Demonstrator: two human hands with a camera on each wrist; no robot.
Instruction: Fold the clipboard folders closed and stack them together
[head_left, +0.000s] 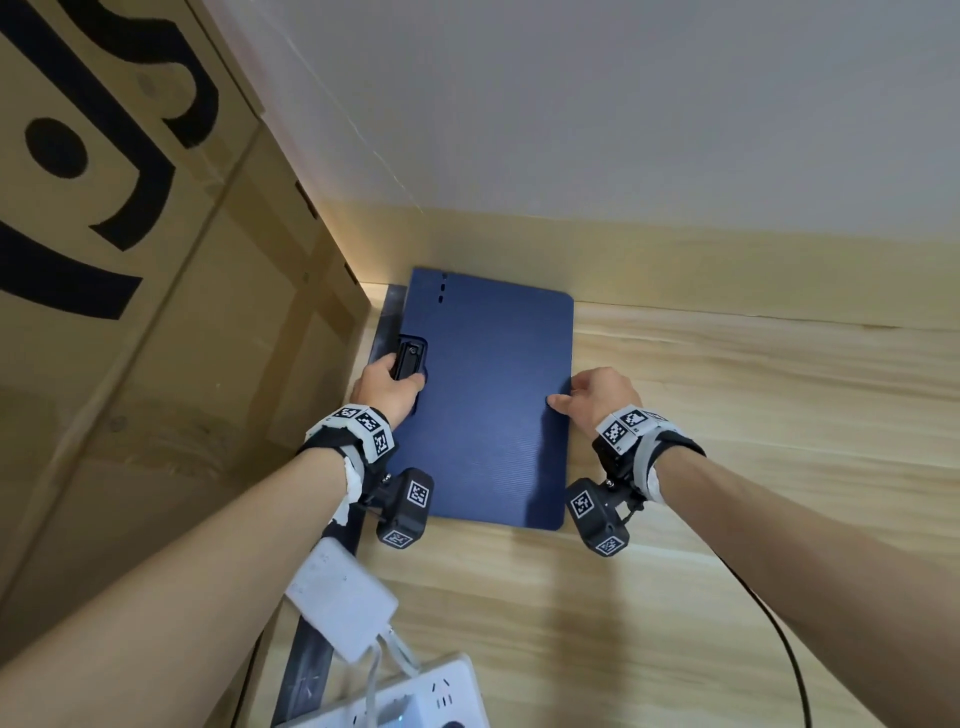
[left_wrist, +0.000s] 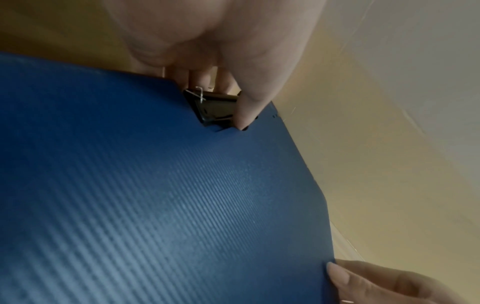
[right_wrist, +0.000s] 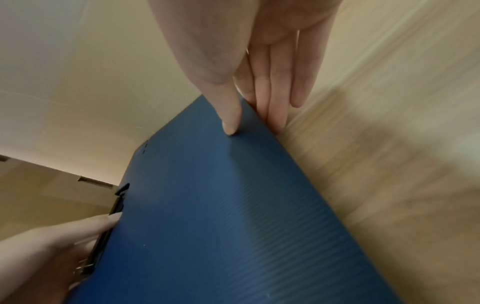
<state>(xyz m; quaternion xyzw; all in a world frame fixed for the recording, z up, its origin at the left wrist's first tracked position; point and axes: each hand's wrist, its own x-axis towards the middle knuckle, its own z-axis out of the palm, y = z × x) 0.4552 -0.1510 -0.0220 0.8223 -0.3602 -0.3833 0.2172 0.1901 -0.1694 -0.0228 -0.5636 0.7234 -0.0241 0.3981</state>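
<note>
Lying flat on the wooden table, the blue clipboard folder sits closed with its ribbed cover up, its far edge close to the pale wall and its left edge just beside a large cardboard box. Whether a second folder lies under it cannot be told from these views.

The person's left hand grips the folder at its left edge, where a black clip shows through a cut-out in the cover. In the left wrist view the thumb presses down on the clip while the fingers curl under the edge, so the hand is pinching the folder there.

The right hand holds the opposite, right edge. The right wrist view shows its thumb lying on top of the cover and the straight fingers running down alongside and under the rim, so the edge is caught between thumb and fingers.

Both wrists wear bands with black-and-white markers and small black cameras. Near the bottom of the head view a white adapter rests on a dark strip at the table's left side, and a white power strip lies just beside it. A black cable trails across the table on the right
</note>
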